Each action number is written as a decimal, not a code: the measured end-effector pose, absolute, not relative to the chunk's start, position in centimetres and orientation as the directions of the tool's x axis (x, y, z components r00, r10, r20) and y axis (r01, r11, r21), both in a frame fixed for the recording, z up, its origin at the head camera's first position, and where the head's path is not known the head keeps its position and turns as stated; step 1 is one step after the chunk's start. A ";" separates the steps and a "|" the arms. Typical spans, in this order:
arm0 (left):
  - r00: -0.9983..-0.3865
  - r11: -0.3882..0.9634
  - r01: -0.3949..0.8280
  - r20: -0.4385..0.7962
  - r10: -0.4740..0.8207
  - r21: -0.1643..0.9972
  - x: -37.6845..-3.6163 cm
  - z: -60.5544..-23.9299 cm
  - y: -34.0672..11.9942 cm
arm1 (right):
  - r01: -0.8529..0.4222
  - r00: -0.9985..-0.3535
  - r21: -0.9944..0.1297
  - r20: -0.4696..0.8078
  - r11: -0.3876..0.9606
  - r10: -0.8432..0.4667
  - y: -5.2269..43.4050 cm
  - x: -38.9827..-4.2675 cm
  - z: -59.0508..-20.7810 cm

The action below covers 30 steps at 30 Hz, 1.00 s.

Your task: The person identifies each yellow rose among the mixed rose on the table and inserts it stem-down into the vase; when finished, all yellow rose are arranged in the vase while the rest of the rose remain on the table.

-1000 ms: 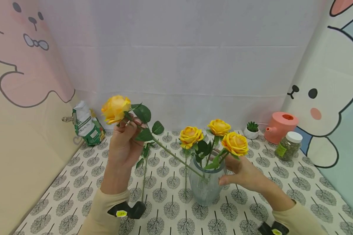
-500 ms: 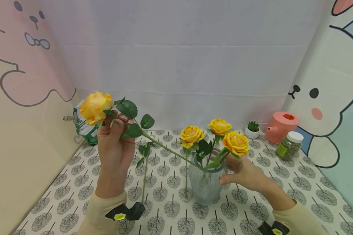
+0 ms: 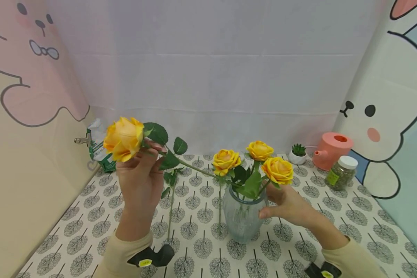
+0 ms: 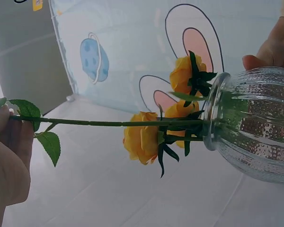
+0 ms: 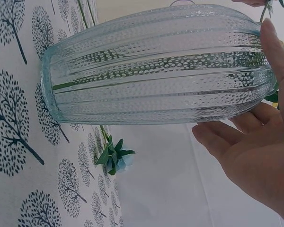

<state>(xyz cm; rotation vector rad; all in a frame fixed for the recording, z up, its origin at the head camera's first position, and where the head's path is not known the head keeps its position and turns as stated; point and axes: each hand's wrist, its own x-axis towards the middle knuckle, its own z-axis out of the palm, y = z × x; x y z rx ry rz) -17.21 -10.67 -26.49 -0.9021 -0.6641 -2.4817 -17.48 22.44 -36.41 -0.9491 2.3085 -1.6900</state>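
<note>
My left hand (image 3: 140, 185) pinches a yellow rose (image 3: 125, 139) by its stem, just below the bloom. The long green stem (image 4: 94, 123) slants down to the mouth of a clear ribbed glass vase (image 3: 234, 227), where leaves hide its lower end in the head view. With thumb and fingers curved round the vase's upper side, my right hand (image 3: 286, 204) holds it upright on the table. Three more yellow roses stand at the vase's mouth: a left bloom (image 3: 226, 161), a back bloom (image 3: 259, 150) and a front right bloom (image 3: 278, 170). Stems (image 5: 66, 86) show through the glass.
Left of the vase, a leafy stem (image 3: 171, 208) lies on the tree-patterned tablecloth (image 3: 201, 266). A green-white bag (image 3: 102, 150) with a clip stands back left. Back right are a small potted succulent (image 3: 298, 154), a pink watering can (image 3: 328, 150) and a white-lidded jar (image 3: 341, 173).
My left hand first moves left with the rose, then back slightly right and lower, the bloom turning toward the head camera. The right hand and vase stay put.
</note>
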 end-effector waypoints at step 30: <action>-0.682 -0.762 0.549 0.711 -0.170 0.344 -15.7 -26.3 -10.0 | -0.414 -0.798 -0.896 0.270 0.163 -0.539 22.4 -17.4 -36.5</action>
